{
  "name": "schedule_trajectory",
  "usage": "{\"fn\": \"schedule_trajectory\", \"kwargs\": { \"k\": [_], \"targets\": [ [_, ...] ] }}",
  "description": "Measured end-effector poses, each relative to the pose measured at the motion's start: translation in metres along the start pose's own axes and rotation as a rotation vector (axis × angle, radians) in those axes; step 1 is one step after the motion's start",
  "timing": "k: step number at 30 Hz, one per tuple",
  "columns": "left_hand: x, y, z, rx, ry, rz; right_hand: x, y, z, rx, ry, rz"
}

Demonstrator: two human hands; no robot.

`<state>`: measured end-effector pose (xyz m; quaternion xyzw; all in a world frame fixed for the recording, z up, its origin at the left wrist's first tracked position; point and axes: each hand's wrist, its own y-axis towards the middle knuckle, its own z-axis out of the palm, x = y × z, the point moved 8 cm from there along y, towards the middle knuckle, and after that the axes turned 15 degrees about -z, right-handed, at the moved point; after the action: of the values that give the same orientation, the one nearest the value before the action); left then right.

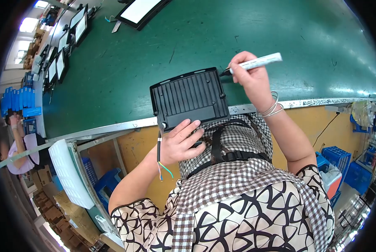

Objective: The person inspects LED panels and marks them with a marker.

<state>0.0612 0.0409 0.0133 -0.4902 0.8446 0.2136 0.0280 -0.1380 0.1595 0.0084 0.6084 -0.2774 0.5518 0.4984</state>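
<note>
A black LED floodlight (192, 95) lies with its ribbed back up, across the front edge of the green bench. My left hand (181, 143) is closed on its near edge, fingers on the back face and the thumb mostly hidden. From the corner beside that hand hangs a short black cable (158, 149) with bare-ended coloured wires. Between the fingers of my right hand (253, 80) is a white marker pen (261, 61), uncapped, its dark tip pointing left. The tip is close to the floodlight's upper right corner; whether it touches cannot be made out.
Green bench top (289, 38) stretches ahead, with a metal front edge (133, 124). Another floodlight (139, 12) lies at the far side, and several more (61, 65) line the left. Blue crates (337, 159) stand low at right. A person (22, 151) is at far left.
</note>
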Motion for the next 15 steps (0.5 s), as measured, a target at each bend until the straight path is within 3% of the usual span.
{"fn": "schedule_trajectory", "kwargs": {
  "k": [6, 8, 10, 15],
  "targets": [
    [0.001, -0.001, 0.002, -0.007, 0.005, 0.011, -0.004, 0.0, 0.041, 0.228, -0.127, -0.005],
    [0.002, -0.002, 0.004, 0.006, 0.004, 0.017, -0.002, 0.0, 0.064, 0.325, -0.169, -0.143],
    [0.002, -0.001, 0.004, 0.068, -0.016, 0.012, -0.009, 0.001, 0.083, 0.454, -0.248, -0.077],
    [0.004, 0.001, 0.003, 0.077, -0.1, -0.028, -0.014, 0.007, 0.09, 0.493, -0.272, -0.068]
  ]
}}
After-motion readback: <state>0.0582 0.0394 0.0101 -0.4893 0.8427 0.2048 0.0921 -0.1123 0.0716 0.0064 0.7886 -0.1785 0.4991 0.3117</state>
